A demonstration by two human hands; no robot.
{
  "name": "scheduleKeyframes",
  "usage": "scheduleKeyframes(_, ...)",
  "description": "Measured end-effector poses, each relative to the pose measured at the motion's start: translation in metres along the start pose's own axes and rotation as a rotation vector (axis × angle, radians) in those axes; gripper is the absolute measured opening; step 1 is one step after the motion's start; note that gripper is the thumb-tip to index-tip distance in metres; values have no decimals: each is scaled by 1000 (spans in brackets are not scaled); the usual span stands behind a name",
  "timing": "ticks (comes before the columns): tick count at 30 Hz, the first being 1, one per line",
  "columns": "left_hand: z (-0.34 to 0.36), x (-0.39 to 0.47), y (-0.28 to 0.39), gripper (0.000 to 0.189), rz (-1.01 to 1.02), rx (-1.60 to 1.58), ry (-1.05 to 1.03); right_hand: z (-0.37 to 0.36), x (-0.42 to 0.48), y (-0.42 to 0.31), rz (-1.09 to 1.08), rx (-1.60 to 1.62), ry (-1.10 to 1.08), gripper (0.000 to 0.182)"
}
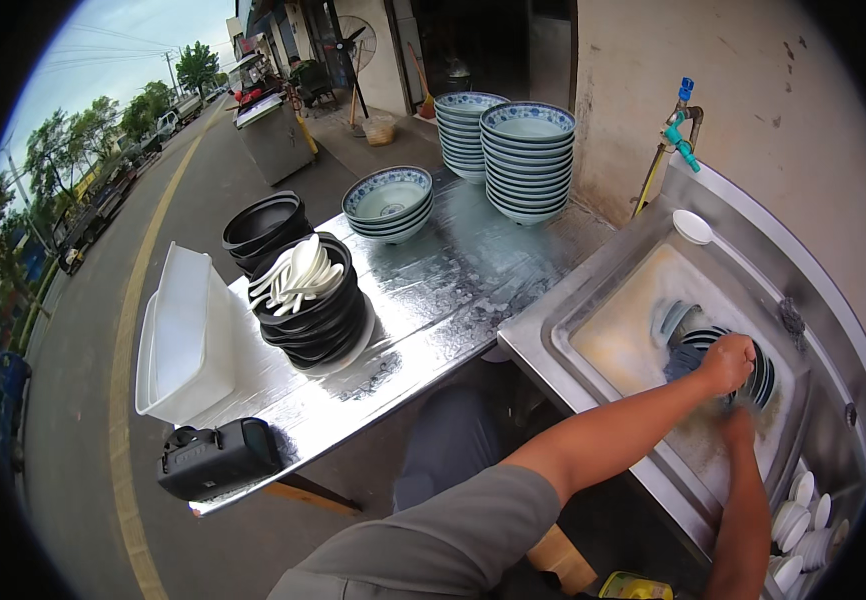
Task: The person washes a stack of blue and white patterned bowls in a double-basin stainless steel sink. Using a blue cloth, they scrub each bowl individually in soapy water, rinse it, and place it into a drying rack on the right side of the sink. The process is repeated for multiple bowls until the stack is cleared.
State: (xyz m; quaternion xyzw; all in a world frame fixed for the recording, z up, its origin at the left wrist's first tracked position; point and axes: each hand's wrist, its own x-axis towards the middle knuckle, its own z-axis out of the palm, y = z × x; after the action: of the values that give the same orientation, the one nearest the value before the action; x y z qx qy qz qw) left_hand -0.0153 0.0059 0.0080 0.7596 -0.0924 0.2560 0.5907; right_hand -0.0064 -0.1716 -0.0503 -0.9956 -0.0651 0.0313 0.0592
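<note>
A stainless steel sink (538, 352) at the right holds cloudy, foamy water. My left hand (729, 364) is curled like a fist above a stack of bowls (763, 375) lying partly under the water; what it grips, if anything, is hidden. Beneath it, my right hand (738, 426) reaches into the water by the stack's near side, and its fingers cannot be made out. Another bowl (674, 319) is tilted in the water just beyond. A bluish-grey cloth-like thing (684, 362) lies left of my left hand. On the sink's far ledge rests a white dish (692, 226).
A foil-covered table (433, 300) bears blue-patterned bowls (527, 165), black bowls (305, 330) with white spoons (302, 270), white plastic bins (189, 352) and a black speaker (219, 457). A tap (680, 139) is on the wall; small white dishes (793, 525) stand at lower right.
</note>
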Motion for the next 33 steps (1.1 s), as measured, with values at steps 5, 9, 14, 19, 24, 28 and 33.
scheduleKeyframes(5, 31, -23, -7, 21, -371, -363, -482, 5, 3, 36, 14, 9, 29, 47)
scheduleKeyframes(9, 52, -26, 0, 38, -528, -766, -650, 61, 45, 120, 55, 615, 140, 44)
scheduleKeyframes(14, 79, -11, -20, 49, -110, 204, -735, 74, 72, 200, -236, 209, 309, 21)
scheduleKeyframes(19, 46, -37, -62, 52, -9, 660, -713, 15, 11, 68, -112, 231, 309, 18)
scheduleKeyframes(24, 36, -28, -63, 57, -158, 485, -486, -27, -29, 3, -429, 130, 389, 36)
scheduleKeyframes(28, 35, -4, -63, 44, -303, 359, -357, 44, 7, 29, -623, 191, 209, 45)
scheduleKeyframes(33, 19, -7, -63, 20, -450, 231, -138, 20, -23, 13, -377, -212, -60, 27)
